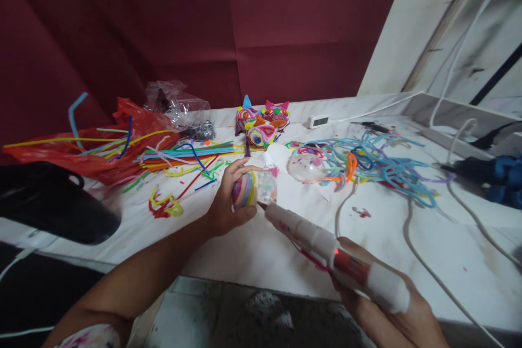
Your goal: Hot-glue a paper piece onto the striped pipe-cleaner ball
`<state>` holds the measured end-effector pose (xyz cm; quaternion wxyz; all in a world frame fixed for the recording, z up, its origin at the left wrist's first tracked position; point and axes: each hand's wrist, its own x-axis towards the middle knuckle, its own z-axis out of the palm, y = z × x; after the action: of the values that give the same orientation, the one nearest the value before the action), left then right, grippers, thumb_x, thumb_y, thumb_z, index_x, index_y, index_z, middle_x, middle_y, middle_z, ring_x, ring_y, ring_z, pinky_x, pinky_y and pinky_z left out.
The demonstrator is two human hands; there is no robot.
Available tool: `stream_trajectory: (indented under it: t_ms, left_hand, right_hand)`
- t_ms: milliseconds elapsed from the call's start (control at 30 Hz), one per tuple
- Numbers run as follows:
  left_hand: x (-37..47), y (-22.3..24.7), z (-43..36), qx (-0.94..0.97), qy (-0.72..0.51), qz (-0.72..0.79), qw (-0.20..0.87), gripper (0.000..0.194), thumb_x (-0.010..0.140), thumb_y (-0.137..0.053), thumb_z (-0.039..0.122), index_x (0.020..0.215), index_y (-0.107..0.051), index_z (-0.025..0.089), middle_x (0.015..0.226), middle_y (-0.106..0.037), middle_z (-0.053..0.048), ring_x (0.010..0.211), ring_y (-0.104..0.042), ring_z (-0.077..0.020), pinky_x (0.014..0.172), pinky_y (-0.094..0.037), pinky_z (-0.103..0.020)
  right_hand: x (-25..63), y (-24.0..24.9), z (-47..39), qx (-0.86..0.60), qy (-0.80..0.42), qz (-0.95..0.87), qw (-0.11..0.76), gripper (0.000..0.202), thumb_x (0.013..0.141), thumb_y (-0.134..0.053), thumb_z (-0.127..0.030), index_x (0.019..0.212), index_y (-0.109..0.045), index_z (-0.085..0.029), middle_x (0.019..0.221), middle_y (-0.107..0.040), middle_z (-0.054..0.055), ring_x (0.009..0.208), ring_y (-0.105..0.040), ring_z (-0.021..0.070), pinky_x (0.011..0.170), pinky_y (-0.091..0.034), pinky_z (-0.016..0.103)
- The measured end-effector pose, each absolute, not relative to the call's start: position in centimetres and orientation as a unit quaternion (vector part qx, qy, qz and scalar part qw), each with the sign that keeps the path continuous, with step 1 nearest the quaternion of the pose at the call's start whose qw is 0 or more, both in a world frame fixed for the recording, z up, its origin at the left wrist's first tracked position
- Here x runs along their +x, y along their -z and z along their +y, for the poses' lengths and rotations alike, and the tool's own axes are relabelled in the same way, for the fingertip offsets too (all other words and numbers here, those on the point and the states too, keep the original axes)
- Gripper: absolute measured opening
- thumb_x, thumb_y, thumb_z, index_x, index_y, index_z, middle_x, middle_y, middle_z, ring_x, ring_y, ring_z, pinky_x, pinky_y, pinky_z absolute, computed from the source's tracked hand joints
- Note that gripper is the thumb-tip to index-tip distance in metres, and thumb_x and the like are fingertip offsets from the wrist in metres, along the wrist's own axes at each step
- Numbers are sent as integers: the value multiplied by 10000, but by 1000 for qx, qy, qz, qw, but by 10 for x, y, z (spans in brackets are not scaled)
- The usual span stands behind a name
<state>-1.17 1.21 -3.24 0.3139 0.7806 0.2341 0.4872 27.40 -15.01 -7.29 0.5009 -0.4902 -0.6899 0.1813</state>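
My left hand (231, 198) is wrapped round a small ball (245, 187). Its left part is covered in rainbow-coloured strands, and the right part is a clear shell with coloured spots. My right hand (379, 299) grips a white pen-shaped glue gun (305, 234), a small red light glowing on its body. The gun's dark tip is at the lower edge of the ball, close to my left thumb; whether it touches cannot be made out. Just right of the ball, another clear spotted shell (306, 167) lies on the white table (244, 255).
Several decorated colourful balls (261, 125) stand at the back. Pipe cleaners (187, 152) and a red plastic bag (134, 119) lie left, behind a black cup (53, 201). Tangled light blue strands (391, 166) and white cords (432, 272) lie right. A small display (318, 122) sits behind.
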Motion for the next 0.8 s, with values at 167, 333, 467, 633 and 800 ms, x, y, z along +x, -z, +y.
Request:
stream_trajectory:
  t_ms: [167, 333, 467, 633, 800]
  left_hand:
    - [-13, 33, 12, 780, -485, 243, 312, 951, 851, -838, 609, 1599, -370, 254, 1528, -640, -216, 1388, -635, -387, 1170, -475, -550]
    - [-13, 34, 11, 784, -483, 236, 310, 953, 853, -841, 611, 1603, -379, 249, 1517, -647, -217, 1383, -641, -388, 1179, -471, -545]
    - [-12, 34, 10, 787, -476, 234, 316, 964, 866, -825, 618, 1618, -349, 246, 1518, -637, -226, 1358, -650, -387, 1139, -496, -543]
    - [-12, 34, 10, 786, -477, 232, 316, 954, 870, -824, 626, 1611, -351, 253, 1532, -625, -229, 1401, -624, -390, 1176, -473, -547]
    - [-11, 33, 9, 789, -479, 222, 314, 942, 874, -825, 624, 1607, -359, 260, 1535, -630, -224, 1388, -639, -382, 1147, -497, -530]
  right_hand:
    - [284, 72, -143, -455, -173, -729, 481, 473, 1026, -601, -307, 1481, -718, -361, 1347, -801, 52, 1162, -805, 348, 934, -725, 438]
    - [305, 84, -139, -473, -167, -758, 417, 499, 1036, -644, -313, 1529, -669, -385, 1338, -801, 42, 1051, -836, 299, 865, -728, 376]
    - [306, 91, -135, -475, -174, -749, 428, 446, 1038, -627, -322, 1479, -695, -327, 1158, -830, 72, 909, -834, 281, 763, -723, 342]
    - [289, 70, -128, -465, -188, -728, 468, 368, 1003, -617, -308, 1343, -757, -298, 1015, -817, 59, 821, -795, 264, 715, -691, 309]
    - [277, 48, -125, -450, -211, -720, 485, 300, 1012, -577, -313, 1239, -772, -287, 936, -776, 48, 771, -754, 243, 719, -669, 301]
